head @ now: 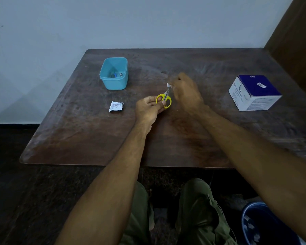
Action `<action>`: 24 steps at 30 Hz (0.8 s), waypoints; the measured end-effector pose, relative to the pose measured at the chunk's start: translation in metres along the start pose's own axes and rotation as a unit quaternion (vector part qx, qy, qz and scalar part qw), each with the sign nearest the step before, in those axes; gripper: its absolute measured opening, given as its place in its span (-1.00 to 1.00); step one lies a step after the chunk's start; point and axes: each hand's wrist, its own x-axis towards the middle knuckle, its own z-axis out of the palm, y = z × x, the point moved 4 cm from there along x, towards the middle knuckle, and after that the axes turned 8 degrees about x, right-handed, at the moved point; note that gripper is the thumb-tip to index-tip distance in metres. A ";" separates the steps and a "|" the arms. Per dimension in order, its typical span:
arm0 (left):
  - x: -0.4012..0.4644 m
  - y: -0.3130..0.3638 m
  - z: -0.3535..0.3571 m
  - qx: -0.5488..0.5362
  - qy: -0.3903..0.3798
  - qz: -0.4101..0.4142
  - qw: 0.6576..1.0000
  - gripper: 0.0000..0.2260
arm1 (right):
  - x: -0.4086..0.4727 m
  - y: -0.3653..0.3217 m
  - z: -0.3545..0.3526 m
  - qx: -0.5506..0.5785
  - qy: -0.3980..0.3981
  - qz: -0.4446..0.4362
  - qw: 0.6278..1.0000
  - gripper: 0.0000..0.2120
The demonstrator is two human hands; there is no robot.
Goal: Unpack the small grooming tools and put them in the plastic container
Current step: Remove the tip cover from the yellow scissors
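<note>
Small yellow-handled scissors (pixel 164 99) held above the middle of the dark wooden counter (pixel 78 138), blades pointing away toward the wall. Left hand (pixel 148 108) curled around the yellow handle loops, with the fingers (pixel 151 99) pinching one loop. Right hand (pixel 185 91) closed over the far end of the scissors, its fingertips pinching a small white cap or wrapping piece (pixel 168 85) at the blade tip. Not clear whether the white piece sits on the tip or already apart from it.

Well to the left of the left fingers and farther back, a light blue plastic container (pixel 114 82), upright and open on top. Inside on its floor, a few small items (pixel 116 74), too small and dark to name, one with a blue part.

Near the left fingers, to their left and a little closer to the body, a crumpled white wrapper (pixel 116 106) with fine print, lying flat on the counter and apart from the container.

Well to the right of the right fingers, a cardboard box (pixel 254 93), white sides with printed text and a dark blue top with a small white label.

Below the counter edge, olive green trousers (pixel 198 209) over both knees. At the lower right corner, part of a blue bin (pixel 260 225) on the floor with pale scraps inside.
</note>
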 end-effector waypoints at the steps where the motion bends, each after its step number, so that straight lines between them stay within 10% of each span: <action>1: 0.000 0.000 0.000 0.000 0.001 0.000 1.000 -0.88 | 0.002 0.000 0.000 -0.004 0.002 0.001 1.000 -0.76; 24: 0.002 -0.002 0.000 0.009 -0.001 0.018 1.000 -0.87 | -0.008 -0.006 0.004 0.031 -0.020 -0.044 0.998 -0.74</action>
